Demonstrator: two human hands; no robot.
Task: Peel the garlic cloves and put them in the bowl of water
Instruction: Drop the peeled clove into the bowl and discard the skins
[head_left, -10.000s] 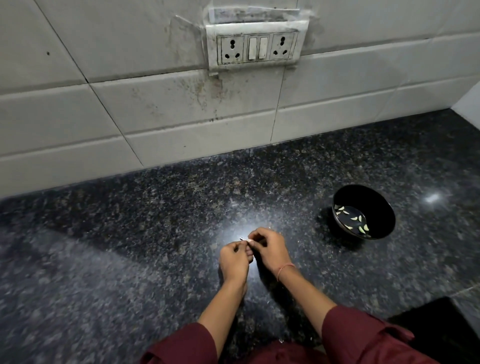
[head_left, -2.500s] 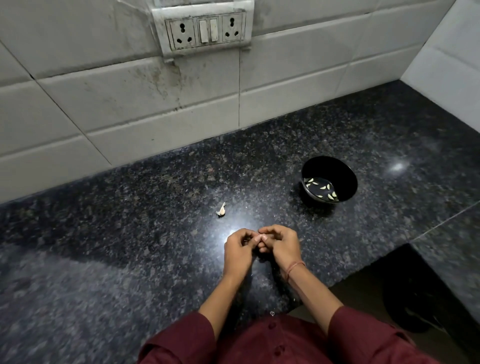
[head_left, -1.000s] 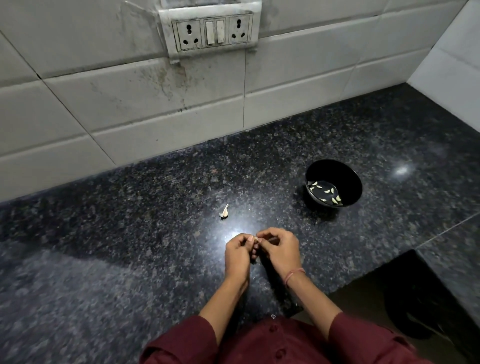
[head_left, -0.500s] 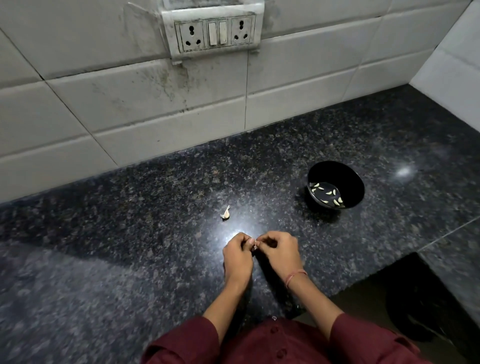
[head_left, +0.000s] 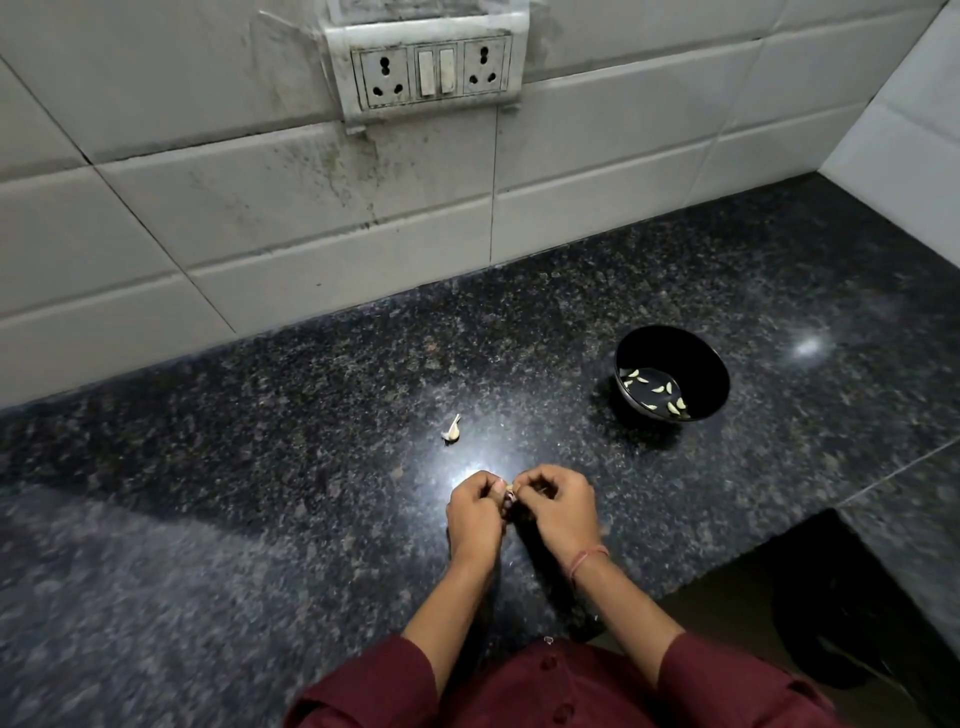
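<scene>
My left hand (head_left: 474, 517) and my right hand (head_left: 558, 506) meet just above the dark granite counter (head_left: 260, 493), fingertips together. Between them they pinch a small garlic clove (head_left: 510, 489), mostly hidden by the fingers. One unpeeled clove (head_left: 452, 430) with a papery tail lies on the counter a little beyond my left hand. A black bowl (head_left: 711, 374) of water stands to the far right; several peeled cloves (head_left: 655, 391) float in it.
A white tiled wall (head_left: 311, 218) with a socket plate (head_left: 431, 70) runs along the back of the counter. The counter's front edge steps back at the lower right, where a dark floor gap (head_left: 831, 613) opens. A side wall (head_left: 914, 119) closes the right corner.
Ten seconds ago no loose clove lay on the counter; it has been there since 2.5 s ago. Over the last second my hands keep working the clove, fingertips shifting slightly; the view drifted a little.
</scene>
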